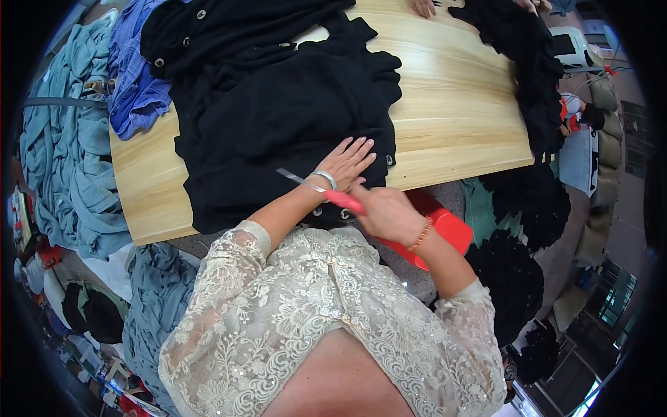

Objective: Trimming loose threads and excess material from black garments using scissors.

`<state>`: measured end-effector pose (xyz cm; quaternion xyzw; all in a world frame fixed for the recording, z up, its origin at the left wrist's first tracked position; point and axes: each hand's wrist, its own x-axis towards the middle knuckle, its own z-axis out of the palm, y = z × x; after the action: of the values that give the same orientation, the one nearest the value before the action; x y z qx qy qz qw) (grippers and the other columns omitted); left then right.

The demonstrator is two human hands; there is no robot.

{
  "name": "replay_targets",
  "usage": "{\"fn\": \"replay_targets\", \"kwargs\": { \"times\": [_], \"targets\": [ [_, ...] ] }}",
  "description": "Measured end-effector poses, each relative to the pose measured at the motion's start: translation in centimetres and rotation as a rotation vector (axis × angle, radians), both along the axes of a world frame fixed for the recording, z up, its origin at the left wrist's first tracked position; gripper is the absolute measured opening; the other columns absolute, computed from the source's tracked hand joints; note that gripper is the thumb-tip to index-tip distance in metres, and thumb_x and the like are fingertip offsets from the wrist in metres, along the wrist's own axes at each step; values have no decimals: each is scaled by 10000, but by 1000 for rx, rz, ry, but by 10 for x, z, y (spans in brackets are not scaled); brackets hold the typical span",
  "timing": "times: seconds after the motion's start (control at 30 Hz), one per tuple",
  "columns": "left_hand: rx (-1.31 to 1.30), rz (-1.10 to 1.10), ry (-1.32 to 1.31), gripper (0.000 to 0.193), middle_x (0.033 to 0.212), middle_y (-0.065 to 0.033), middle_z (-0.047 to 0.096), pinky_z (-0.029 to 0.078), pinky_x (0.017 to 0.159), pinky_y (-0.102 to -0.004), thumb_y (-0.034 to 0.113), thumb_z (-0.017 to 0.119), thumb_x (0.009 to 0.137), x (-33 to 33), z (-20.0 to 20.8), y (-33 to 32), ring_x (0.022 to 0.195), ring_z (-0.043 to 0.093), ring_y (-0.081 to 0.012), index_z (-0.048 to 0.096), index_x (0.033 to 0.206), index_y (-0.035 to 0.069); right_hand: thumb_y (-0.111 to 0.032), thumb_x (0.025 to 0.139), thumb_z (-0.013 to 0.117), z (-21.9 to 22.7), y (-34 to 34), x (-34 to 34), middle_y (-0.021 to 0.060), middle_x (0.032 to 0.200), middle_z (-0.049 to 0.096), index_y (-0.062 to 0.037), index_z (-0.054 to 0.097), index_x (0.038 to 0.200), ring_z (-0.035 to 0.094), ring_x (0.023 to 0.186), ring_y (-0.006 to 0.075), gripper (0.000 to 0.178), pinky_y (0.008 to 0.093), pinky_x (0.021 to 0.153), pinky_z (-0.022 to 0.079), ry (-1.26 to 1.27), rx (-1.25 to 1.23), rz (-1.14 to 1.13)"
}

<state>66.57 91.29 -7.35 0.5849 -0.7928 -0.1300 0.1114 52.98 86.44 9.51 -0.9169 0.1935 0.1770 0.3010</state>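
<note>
A black buttoned garment (278, 111) lies spread over a light wooden table (458, 104). My left hand (347, 161) rests flat on the garment's near right part, fingers apart, with a silver bangle at the wrist. My right hand (385, 212) is closed around the red handle of a pair of scissors (316, 189); the metal blades point left across my left wrist. The right wrist wears a beaded orange bracelet. Both arms are in cream lace sleeves.
A blue shirt (135, 76) and a pile of grey-green garments (66, 153) lie at the table's left. More black clothing (535, 76) hangs over the right edge and heaps (517, 271) below. A red tray (448, 226) sits under my right arm. Another person's hand (424, 7) shows at the far edge.
</note>
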Motion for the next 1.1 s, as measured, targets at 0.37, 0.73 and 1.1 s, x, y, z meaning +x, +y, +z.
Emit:
{"fn": "replay_targets", "kwargs": {
  "times": [0.37,0.73,1.1],
  "targets": [
    [-52,26,30,607,1536,-158,328,172,1194,-449,394,611,894,-1,10,5,1442,272,-303,463,1393,82,-259,894,630,-1,-48,-106,216,785,659,-86,602,1037,645,785,423,227,516,688,501,298,-287,-310],
    [-134,713,32,773,1522,-157,368,129,1161,-595,456,683,823,80,44,137,1441,284,-334,436,1418,28,-187,874,637,18,-14,-33,192,791,636,-90,580,1024,629,779,403,187,482,690,488,143,-32,-87],
    [-446,1485,1242,325,1181,-127,656,507,932,-301,166,428,1046,146,-3,219,1121,613,-177,569,1284,-3,-183,834,650,-18,41,118,189,697,637,-41,558,982,648,700,394,225,489,647,493,-108,180,377]
  ]
}}
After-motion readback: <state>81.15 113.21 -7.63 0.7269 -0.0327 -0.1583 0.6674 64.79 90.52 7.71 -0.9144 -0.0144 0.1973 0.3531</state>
